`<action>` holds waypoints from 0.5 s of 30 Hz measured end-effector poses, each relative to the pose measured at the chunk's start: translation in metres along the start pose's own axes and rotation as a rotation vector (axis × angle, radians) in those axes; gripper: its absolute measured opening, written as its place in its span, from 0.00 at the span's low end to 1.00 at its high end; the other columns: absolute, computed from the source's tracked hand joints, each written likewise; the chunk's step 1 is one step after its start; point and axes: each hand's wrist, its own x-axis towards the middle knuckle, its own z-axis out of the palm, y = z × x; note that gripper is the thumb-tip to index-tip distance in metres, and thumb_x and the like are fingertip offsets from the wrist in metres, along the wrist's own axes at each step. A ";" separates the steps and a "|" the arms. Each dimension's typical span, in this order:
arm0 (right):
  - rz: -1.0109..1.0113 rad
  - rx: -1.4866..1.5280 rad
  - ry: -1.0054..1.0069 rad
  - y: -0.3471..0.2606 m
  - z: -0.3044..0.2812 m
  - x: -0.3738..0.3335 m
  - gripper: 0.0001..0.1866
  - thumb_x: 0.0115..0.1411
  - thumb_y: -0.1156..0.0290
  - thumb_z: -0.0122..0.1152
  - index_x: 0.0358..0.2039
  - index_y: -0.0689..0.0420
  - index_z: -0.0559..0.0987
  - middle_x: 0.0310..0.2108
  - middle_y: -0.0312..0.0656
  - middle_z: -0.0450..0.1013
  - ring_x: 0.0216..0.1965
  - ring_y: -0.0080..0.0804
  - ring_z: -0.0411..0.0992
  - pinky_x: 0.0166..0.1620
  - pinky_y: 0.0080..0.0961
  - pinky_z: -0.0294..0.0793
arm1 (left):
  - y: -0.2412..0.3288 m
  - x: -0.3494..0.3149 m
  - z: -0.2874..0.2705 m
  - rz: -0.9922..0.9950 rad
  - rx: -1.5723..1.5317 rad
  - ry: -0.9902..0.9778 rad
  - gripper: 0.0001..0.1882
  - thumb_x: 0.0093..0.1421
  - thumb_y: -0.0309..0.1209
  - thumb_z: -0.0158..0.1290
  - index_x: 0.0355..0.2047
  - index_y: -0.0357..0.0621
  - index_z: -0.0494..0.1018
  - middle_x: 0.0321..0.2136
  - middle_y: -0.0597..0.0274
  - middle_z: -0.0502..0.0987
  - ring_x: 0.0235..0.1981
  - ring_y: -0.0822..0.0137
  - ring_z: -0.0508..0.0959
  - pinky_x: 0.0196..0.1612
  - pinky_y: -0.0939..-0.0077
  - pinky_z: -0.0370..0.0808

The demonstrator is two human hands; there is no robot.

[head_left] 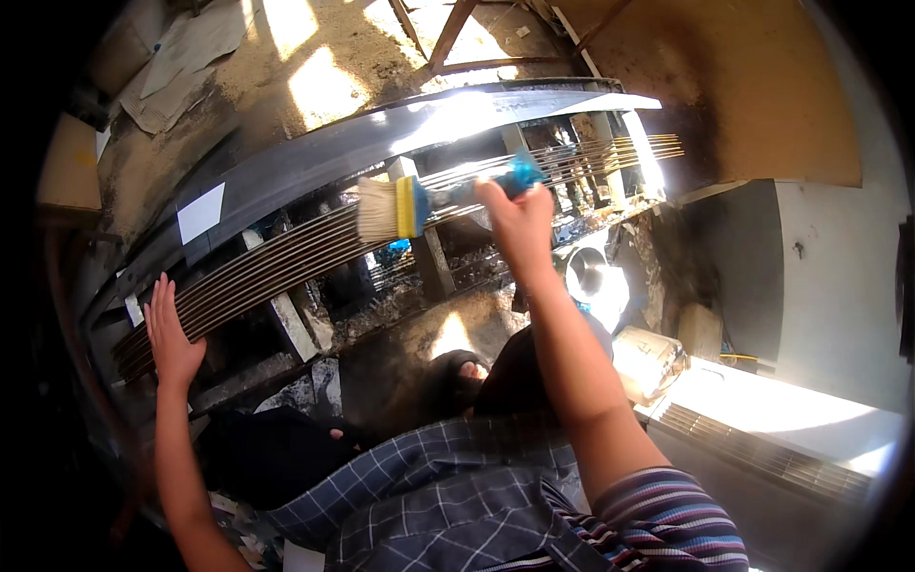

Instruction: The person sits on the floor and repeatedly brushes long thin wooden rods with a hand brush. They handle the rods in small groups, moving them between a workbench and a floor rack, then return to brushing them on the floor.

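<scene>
My right hand (521, 224) is closed round the blue handle of a wide paintbrush (389, 208). The brush has pale bristles and a yellow band, and it is over the middle of a row of several long thin rods (286, 250). Whether the bristles touch the rods I cannot tell. The rods lie side by side across a rack with pale crossbars (292, 324). At the rods' left end my left hand (172, 334) rests with its fingers stretched out, holding nothing.
A long dark board with a white sheet (201, 214) runs behind the rods. Right of the rack stands a metal pot (586, 274). Farther right are a wrapped package (646, 362) and a white slatted unit (762, 439). A brown panel (762, 95) leans at the far right.
</scene>
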 end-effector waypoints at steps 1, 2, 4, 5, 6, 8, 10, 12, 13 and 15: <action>0.037 0.133 0.024 0.019 -0.042 0.025 0.06 0.53 0.73 0.58 0.20 0.56 0.77 0.13 0.23 0.62 0.14 0.10 0.57 0.17 0.13 0.52 | 0.000 -0.003 -0.001 -0.011 0.008 0.000 0.41 0.43 0.21 0.54 0.59 0.40 0.53 0.63 0.54 0.53 0.65 0.55 0.51 0.66 0.56 0.44; 0.075 0.154 0.119 0.031 -0.067 0.039 0.06 0.51 0.72 0.58 0.21 0.60 0.77 0.12 0.27 0.65 0.13 0.12 0.60 0.17 0.14 0.54 | 0.001 -0.004 -0.002 -0.007 0.014 0.003 0.40 0.44 0.21 0.54 0.59 0.40 0.53 0.63 0.54 0.53 0.65 0.55 0.51 0.66 0.56 0.44; -0.055 -0.113 0.356 0.055 -0.119 0.064 0.08 0.51 0.70 0.60 0.23 0.64 0.78 0.13 0.28 0.65 0.14 0.14 0.59 0.17 0.17 0.54 | 0.001 -0.002 -0.001 0.007 0.021 0.014 0.39 0.45 0.22 0.53 0.59 0.40 0.53 0.63 0.54 0.53 0.65 0.55 0.51 0.65 0.56 0.44; -0.025 -0.068 0.384 0.084 -0.152 0.084 0.09 0.50 0.70 0.60 0.23 0.65 0.78 0.16 0.31 0.69 0.18 0.16 0.63 0.23 0.19 0.60 | 0.001 -0.001 -0.001 0.008 0.026 0.014 0.39 0.46 0.22 0.54 0.59 0.40 0.53 0.63 0.54 0.53 0.65 0.55 0.51 0.65 0.56 0.44; -0.044 -0.204 0.412 0.082 -0.181 0.092 0.11 0.50 0.69 0.60 0.23 0.66 0.77 0.16 0.34 0.70 0.19 0.19 0.64 0.25 0.21 0.63 | 0.002 0.000 0.002 0.013 0.018 0.013 0.38 0.46 0.23 0.54 0.59 0.40 0.53 0.63 0.54 0.53 0.65 0.55 0.51 0.65 0.56 0.44; -0.036 -0.392 0.538 0.107 -0.246 0.111 0.12 0.50 0.68 0.58 0.23 0.67 0.76 0.15 0.41 0.70 0.19 0.25 0.66 0.29 0.27 0.67 | 0.006 0.005 0.007 0.029 0.004 0.015 0.38 0.46 0.23 0.54 0.59 0.40 0.53 0.62 0.54 0.54 0.65 0.55 0.51 0.65 0.56 0.45; -0.142 -0.575 0.736 0.098 -0.260 0.102 0.13 0.50 0.66 0.58 0.22 0.65 0.75 0.18 0.45 0.72 0.21 0.29 0.68 0.32 0.29 0.68 | 0.003 0.003 0.005 0.019 0.015 0.005 0.38 0.47 0.24 0.54 0.59 0.39 0.53 0.62 0.53 0.54 0.65 0.54 0.51 0.65 0.56 0.45; 0.004 -0.386 0.923 0.097 -0.281 0.077 0.14 0.51 0.65 0.58 0.19 0.64 0.74 0.17 0.38 0.72 0.20 0.30 0.67 0.30 0.28 0.66 | -0.001 0.000 0.005 -0.001 0.033 -0.006 0.38 0.47 0.24 0.54 0.59 0.39 0.53 0.62 0.53 0.54 0.65 0.54 0.51 0.65 0.55 0.45; 0.009 -0.304 1.075 0.100 -0.279 0.059 0.15 0.51 0.64 0.58 0.17 0.63 0.74 0.17 0.36 0.71 0.19 0.28 0.66 0.28 0.27 0.64 | -0.004 -0.002 0.003 -0.013 0.049 -0.012 0.38 0.47 0.24 0.54 0.59 0.39 0.53 0.62 0.53 0.54 0.65 0.54 0.51 0.65 0.55 0.45; 0.062 -0.063 1.197 0.109 -0.279 0.019 0.14 0.50 0.66 0.59 0.16 0.64 0.73 0.15 0.35 0.67 0.18 0.23 0.63 0.25 0.24 0.62 | -0.005 -0.001 0.001 -0.007 0.058 -0.001 0.36 0.48 0.24 0.53 0.58 0.38 0.54 0.61 0.51 0.56 0.63 0.53 0.53 0.65 0.55 0.45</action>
